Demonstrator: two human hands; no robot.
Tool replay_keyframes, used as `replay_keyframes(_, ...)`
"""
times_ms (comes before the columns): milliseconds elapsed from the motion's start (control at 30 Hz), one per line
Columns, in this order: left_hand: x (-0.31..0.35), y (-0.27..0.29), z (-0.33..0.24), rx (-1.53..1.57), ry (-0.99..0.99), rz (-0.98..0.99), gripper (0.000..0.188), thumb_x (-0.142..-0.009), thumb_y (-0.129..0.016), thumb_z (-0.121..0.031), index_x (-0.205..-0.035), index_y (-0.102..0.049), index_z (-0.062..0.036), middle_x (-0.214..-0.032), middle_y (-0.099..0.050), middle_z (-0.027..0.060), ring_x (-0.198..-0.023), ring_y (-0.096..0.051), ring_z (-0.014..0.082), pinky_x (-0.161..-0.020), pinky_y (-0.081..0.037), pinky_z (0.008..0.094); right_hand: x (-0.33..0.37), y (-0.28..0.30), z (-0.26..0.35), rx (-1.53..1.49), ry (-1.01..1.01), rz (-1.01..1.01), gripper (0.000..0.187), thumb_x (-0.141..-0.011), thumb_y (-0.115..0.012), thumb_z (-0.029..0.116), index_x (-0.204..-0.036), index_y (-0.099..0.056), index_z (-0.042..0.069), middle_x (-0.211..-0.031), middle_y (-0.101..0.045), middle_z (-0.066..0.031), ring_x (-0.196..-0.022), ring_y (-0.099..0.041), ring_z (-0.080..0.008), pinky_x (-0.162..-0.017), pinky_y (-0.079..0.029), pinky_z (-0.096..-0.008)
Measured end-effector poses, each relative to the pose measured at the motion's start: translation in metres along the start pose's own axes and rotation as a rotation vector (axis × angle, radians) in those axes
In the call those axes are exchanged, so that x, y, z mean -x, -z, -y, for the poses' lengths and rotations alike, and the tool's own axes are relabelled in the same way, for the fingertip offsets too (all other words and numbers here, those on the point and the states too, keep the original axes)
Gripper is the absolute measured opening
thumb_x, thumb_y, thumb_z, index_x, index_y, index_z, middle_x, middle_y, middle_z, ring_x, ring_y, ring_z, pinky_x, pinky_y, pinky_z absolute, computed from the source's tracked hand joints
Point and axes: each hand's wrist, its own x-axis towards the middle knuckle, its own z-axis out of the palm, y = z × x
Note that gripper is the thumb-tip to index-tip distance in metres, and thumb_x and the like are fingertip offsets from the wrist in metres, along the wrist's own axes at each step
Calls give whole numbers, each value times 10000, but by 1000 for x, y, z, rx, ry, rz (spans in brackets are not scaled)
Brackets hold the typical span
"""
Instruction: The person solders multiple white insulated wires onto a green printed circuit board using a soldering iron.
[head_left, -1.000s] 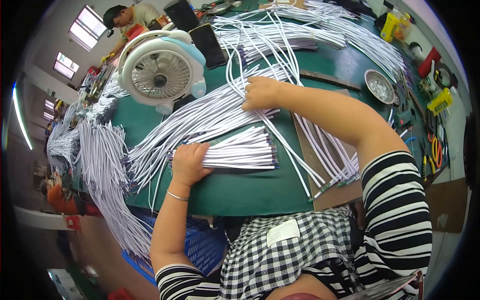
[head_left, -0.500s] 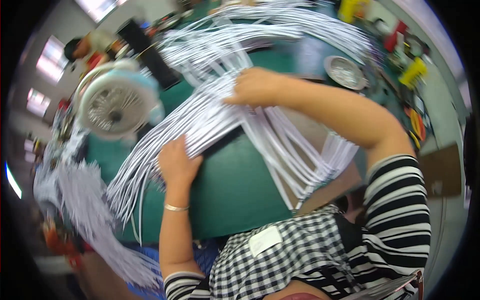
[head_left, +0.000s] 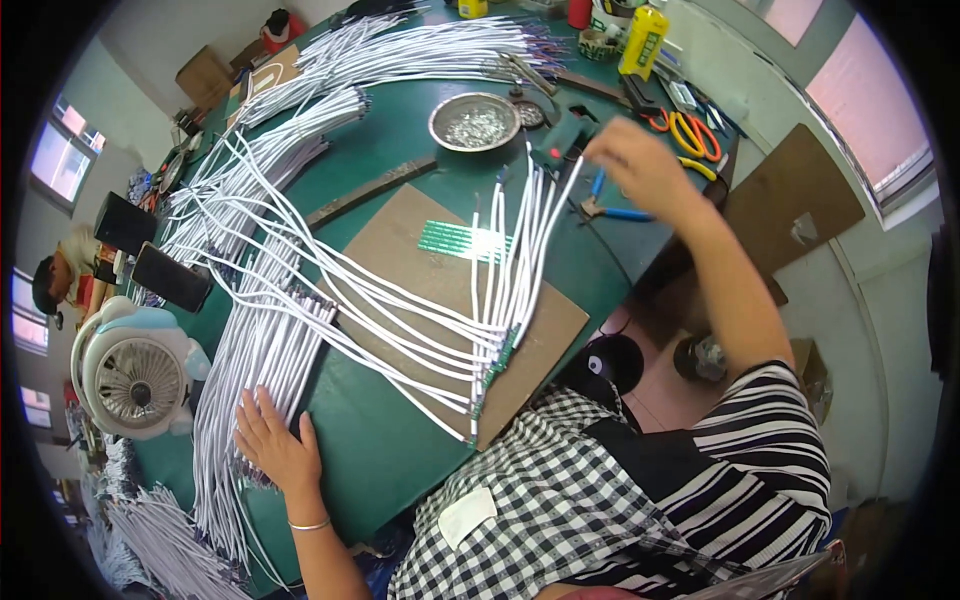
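My left hand lies palm down with its fingers stretched out over a thick bundle of white cables on the left side of the table. My right hand is raised at the right with its fingers curled, slightly blurred. At its fingertips is the upper end of a white cable, which it seems to pinch. That cable and several others meet small green circuit boards along the near right edge of a brown board. A flat green panel of strips lies on the brown board.
Beyond the brown board stand a metal bowl of small shiny parts and a dark green device. Blue-handled pliers, orange-handled scissors and a yellow bottle are at the right. A fan stands left; more cables lie at the back.
The view has swung to the right. My right hand has left the cable bundle and moved right to the cable ends. My left hand stays on the bundle, its fingers now more stretched out.
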Motion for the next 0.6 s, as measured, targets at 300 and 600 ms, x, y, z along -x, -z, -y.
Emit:
replay_keyframes(300, 8, -22, 5, -50, 1, -81, 611, -904, -527, -355, -1451, -367, -138, -1501, -351, 88, -1372, -321, 315, -1099, -225, 522, -20, 14, -88, -390, -587, -143, 246, -921, -584, 182, -1143, -648, 98, -1131, -602, -35, -892, -610, -142, -751, -493, -291)
replay_keyframes(600, 6, -17, 6, 67, -59, -354, 544, -865, -608, -285, -1376, -483, -146, -1420, -446, 115, -1303, -399, 323, -1060, -288, 485, 28, -56, 0, -1510, -663, 37, 414, -924, -606, 197, -1253, -473, -16, -1238, -523, -152, -1024, -576, -242, -819, -501, -335)
